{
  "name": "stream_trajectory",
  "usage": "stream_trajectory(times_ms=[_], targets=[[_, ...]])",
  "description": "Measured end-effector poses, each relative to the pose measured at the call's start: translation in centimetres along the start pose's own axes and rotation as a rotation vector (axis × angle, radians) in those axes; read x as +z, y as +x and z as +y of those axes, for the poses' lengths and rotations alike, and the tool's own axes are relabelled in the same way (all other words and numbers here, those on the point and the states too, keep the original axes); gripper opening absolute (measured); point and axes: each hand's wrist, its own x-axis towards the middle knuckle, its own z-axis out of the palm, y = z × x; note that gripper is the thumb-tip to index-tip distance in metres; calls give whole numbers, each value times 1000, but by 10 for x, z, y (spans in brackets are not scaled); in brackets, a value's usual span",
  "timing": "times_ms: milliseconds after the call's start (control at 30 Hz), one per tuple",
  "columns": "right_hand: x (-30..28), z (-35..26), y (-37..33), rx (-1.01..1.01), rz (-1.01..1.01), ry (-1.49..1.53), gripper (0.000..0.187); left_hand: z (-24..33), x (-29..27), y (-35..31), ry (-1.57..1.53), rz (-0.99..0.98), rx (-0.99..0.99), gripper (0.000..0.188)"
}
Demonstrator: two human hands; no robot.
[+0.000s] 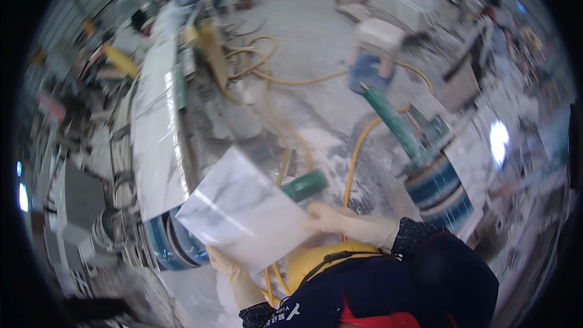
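A square white tile with grey marbled veins [243, 209] is held in front of my body, tilted, its glossy face catching the light. My left hand [226, 262], in a cream glove, grips its lower left edge, with the fingertips partly hidden by the tile. On its right edge, my right hand [328, 218], gloved the same way, is closed. Just past the tile's right corner lies a green cylinder [305, 185]. Left of the tile is a blue banded wheel-like part [170, 243] under the end of a long pale slab [155, 127].
Yellow hose [355, 158] loops over the dusty wet floor. At right, a green tube [392, 121] rises from a blue banded part [440, 191] beside another pale slab [473, 152]. A stool with a pale seat [379, 36] stands ahead. Racks and clutter line both sides.
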Motion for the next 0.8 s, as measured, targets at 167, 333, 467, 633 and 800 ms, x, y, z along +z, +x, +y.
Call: stream_trajectory(times_ms=[167, 333, 467, 633, 800], targets=[[-50, 116, -98, 86, 364, 67, 67, -19, 141, -86, 267, -405, -24, 42], [-62, 181, -249, 86, 600, 440, 61, -56, 250, -208, 372, -886, -173, 35], [-47, 213, -317, 411, 753, 649, 55, -91, 301, -286, 662, -1117, -255, 31], [-3, 255, -340, 523, 919, 876, 44, -122, 331, -366, 893, -1371, -204, 36], [28, 265, -337, 424, 1060, 1203, 44, -137, 355, -393, 1051, -1571, -189, 41]])
